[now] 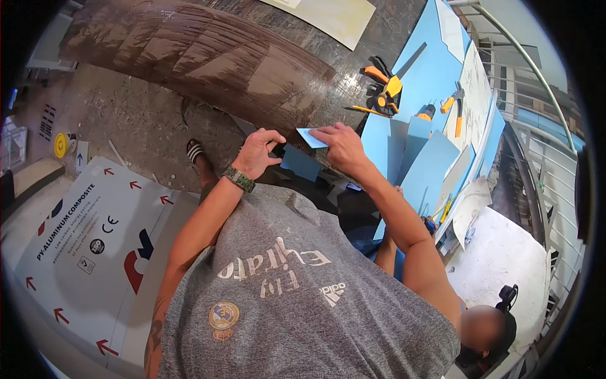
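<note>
Head view: small blue piece (308, 137) held at 12 o'clock, pinched at its right end by right hand (343, 148), 1 o'clock. Left hand (254, 155) at 10 o'clock: grip part-spread, thumb and finger apart; whether the dark bit (276, 150) between them is held cannot be told.

Progress, as judged: brown coating seems spread over much of curved panel (189, 54) at 11 o'clock, streaked and patchy. Blue stock looks already cut into several sizes, large sheet (434, 39) at 1 o'clock. What is left cannot be told. Pliers (457, 108) laid at 2 o'clock.

Containers: pale tub (14, 148) at 9 o'clock, contents not made out. Yellow-faced cylinder (61, 146) nearby, can or roll unclear.
</note>
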The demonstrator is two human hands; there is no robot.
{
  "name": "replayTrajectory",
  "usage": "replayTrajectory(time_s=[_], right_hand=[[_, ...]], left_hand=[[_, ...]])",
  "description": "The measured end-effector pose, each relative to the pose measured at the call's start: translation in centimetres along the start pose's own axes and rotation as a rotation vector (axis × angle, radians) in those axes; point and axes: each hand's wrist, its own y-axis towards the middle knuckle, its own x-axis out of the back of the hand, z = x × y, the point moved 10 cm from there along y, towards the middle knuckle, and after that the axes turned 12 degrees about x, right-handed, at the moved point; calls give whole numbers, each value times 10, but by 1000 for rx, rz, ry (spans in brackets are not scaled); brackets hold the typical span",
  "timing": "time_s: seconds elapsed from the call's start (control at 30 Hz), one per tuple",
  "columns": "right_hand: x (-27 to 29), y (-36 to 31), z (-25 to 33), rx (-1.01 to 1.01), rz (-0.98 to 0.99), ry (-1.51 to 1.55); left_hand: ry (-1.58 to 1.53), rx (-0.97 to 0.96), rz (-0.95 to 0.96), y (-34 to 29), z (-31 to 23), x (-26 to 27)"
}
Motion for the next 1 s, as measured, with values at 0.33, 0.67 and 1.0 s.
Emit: replayTrajectory(time_s=[0.33,0.67,1.0], right_hand=[[11,27,-22,-54,-78,-140],[89,17,-3,-145,-485,299],[44,37,30,-627,-545,796]], left_hand=[[30,74,20,8,1,11],[159,101,-55,-7,2,2],[293,161,-91,-32,-50,62]])
